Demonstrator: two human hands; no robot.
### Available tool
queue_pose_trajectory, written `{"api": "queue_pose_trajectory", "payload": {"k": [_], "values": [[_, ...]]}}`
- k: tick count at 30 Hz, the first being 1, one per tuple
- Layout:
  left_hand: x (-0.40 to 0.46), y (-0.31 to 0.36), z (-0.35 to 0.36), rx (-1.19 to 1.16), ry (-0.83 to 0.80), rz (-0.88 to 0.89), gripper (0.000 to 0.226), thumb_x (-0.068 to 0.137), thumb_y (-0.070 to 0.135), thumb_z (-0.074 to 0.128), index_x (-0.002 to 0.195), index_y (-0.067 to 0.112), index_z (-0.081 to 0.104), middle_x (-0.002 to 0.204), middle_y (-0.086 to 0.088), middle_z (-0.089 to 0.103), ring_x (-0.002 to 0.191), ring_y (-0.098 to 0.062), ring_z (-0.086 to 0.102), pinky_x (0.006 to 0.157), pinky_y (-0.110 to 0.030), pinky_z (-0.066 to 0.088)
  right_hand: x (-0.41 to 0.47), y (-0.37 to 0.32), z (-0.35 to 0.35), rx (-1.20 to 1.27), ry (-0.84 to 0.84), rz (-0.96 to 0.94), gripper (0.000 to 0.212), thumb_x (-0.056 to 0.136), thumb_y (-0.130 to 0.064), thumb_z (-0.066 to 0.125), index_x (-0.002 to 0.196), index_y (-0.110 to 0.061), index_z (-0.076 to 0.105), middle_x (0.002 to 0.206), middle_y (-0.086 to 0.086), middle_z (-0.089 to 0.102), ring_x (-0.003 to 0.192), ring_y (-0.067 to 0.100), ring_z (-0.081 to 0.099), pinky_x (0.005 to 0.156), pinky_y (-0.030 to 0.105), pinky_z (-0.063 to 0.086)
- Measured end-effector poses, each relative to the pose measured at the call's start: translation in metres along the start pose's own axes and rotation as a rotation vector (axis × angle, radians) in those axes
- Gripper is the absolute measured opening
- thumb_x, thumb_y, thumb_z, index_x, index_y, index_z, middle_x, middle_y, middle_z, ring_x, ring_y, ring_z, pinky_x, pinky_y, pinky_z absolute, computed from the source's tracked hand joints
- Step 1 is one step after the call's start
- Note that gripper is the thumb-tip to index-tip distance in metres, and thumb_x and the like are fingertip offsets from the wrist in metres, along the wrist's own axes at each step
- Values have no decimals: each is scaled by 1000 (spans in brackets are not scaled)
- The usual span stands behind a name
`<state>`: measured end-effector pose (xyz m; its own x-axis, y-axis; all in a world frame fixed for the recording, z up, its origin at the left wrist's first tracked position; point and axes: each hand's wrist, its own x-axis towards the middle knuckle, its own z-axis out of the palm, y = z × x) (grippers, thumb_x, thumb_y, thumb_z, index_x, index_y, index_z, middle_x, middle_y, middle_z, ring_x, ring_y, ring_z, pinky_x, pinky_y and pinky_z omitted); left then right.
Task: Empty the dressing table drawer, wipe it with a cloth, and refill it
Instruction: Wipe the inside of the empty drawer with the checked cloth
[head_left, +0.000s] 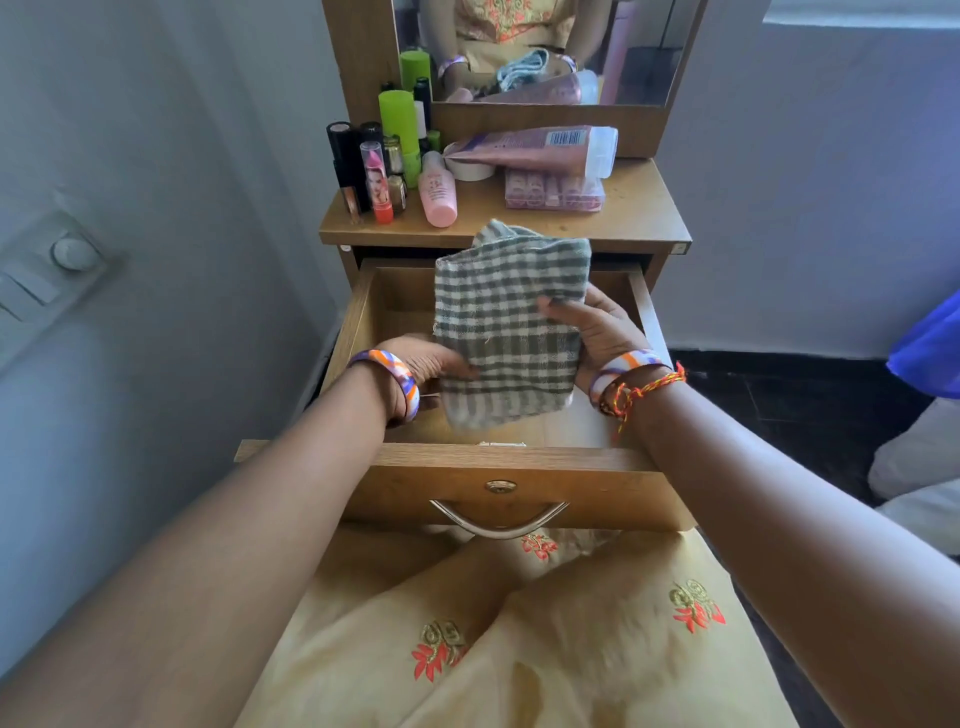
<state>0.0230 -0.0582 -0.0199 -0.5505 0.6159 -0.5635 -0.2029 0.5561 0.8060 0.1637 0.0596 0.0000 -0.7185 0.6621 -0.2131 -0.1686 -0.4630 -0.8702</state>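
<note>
A green-and-white checked cloth (509, 322) hangs folded above the open wooden drawer (514, 467) of the dressing table. My left hand (426, 364) grips the cloth's lower left edge. My right hand (597, 327) holds its right edge, thumb on the front. The part of the drawer's inside that shows is bare wood; the cloth and my hands hide the rest. On the table top (639, 208) stand the cosmetics: a pink tube (535, 148), a pink bottle (438, 192), a green can (397, 122), lipsticks (376, 179) and a pink box (553, 189).
A mirror (545, 47) rises behind the table top. A wall with a switch plate (47, 275) is close on the left. Dark floor, white bundles (919, 467) and blue fabric (930, 348) lie to the right. My yellow embroidered dress (519, 634) fills the foreground under the drawer front.
</note>
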Motion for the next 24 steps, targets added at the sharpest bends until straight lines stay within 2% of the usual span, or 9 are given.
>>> {"api": "queue_pose_trajectory", "payload": {"k": [3, 7, 9, 11, 13, 16, 17, 22, 24], "values": [[-1, -1, 1, 8, -33, 42, 20, 73, -2, 70, 80, 14, 61, 95, -7, 67, 98, -22, 59, 70, -30, 45, 2, -2, -1, 79, 27, -11, 18, 84, 1, 59, 93, -13, 66, 97, 10, 67, 89, 26, 64, 88, 48, 51], [-6, 5, 3, -176, -82, 111, 67, 49, 34, 89, 105, 8, 63, 108, -11, 69, 105, -25, 63, 95, -43, 49, 5, 0, -3, 93, 74, 55, 12, 88, -5, 56, 94, -11, 64, 94, 12, 67, 83, 26, 67, 79, 44, 56], [-6, 7, 1, -290, -68, 132, 46, 64, 30, 83, 98, 7, 64, 93, -11, 73, 95, -27, 66, 93, -45, 51, 6, 0, -3, 44, 157, 163, 16, 89, -10, 58, 105, -7, 62, 101, 15, 67, 85, 28, 66, 81, 42, 55], [-7, 9, 0, -361, -49, 135, 16, 77, 19, 74, 86, 9, 64, 71, -5, 74, 78, -23, 70, 75, -38, 58, 5, 1, -1, -22, 211, 252, 35, 86, -12, 63, 118, 1, 55, 105, 19, 65, 92, 31, 65, 86, 44, 52], [-10, 11, 2, -383, 12, 164, 9, 80, 14, 71, 78, 11, 63, 58, -1, 72, 62, -18, 70, 61, -33, 59, 4, 4, 1, -157, 193, 285, 57, 79, -5, 70, 129, 7, 45, 104, 20, 64, 97, 32, 64, 90, 47, 51], [-9, 10, 3, -358, 87, 212, 12, 79, 10, 71, 72, 13, 63, 62, -2, 71, 71, -23, 69, 80, -40, 56, 5, 9, -2, -442, 143, 279, 113, 55, 1, 84, 146, -15, 20, 134, 19, 47, 118, 34, 54, 97, 52, 47], [-9, 10, 3, -327, 100, 226, 11, 78, 9, 72, 74, 14, 63, 72, -5, 71, 81, -27, 68, 86, -43, 54, 5, 9, -3, -491, 127, 253, 116, 56, 5, 82, 148, -22, 16, 139, 18, 42, 122, 34, 51, 98, 52, 46], [-6, 9, 2, -238, 152, 270, 22, 75, -2, 72, 76, 16, 60, 81, -4, 65, 92, -28, 63, 90, -42, 53, 1, 9, -1, -731, 44, 67, 87, 67, 12, 72, 142, -13, 35, 131, 15, 53, 117, 28, 56, 101, 39, 47], [-5, 9, 2, -223, 171, 299, 28, 72, -5, 73, 91, 13, 62, 91, -6, 66, 99, -29, 63, 93, -44, 51, 0, 9, -1, -796, 43, 6, 83, 67, 11, 73, 139, -11, 39, 131, 12, 53, 117, 25, 56, 99, 33, 48]]}}
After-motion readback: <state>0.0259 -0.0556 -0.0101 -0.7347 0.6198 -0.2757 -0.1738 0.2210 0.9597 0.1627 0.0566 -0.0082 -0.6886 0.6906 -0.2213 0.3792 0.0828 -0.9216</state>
